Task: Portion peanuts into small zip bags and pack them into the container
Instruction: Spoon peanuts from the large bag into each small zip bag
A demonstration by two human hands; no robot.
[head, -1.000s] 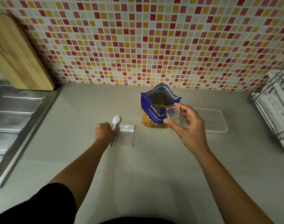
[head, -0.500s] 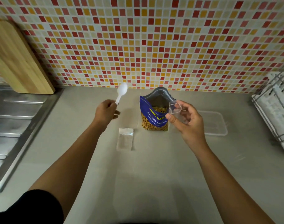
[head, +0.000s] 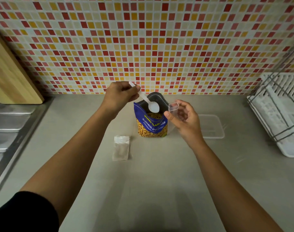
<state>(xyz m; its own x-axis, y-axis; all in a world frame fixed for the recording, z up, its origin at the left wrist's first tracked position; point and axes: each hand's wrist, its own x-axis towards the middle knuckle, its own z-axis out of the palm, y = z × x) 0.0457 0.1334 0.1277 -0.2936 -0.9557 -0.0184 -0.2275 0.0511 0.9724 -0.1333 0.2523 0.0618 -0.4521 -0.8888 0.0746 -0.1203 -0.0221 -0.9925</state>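
Now, low in the frame's middle, spare zip bags (head: 121,147) lie on the counter (head: 159,181). Above, the right hand (head: 184,120) pinches an open zip bag (head: 173,107) beside the peanut pouch (head: 152,121). The left hand (head: 120,95), its grip closed on the spoon (head: 150,104), has lifted it from the counter to the pouch mouth, so scooping can start. The container (head: 211,126) waits right of centre.

One blue foil pouch of salted peanuts (head: 151,121), one white plastic spoon (head: 150,103) and two small clear zip bags: one at seven o'clock of the pouch (head: 121,148), one at three o'clock (head: 173,108). One clear rectangular plastic container (head: 211,126), one wooden cutting board (head: 10,76), one white dish rack (head: 280,111).
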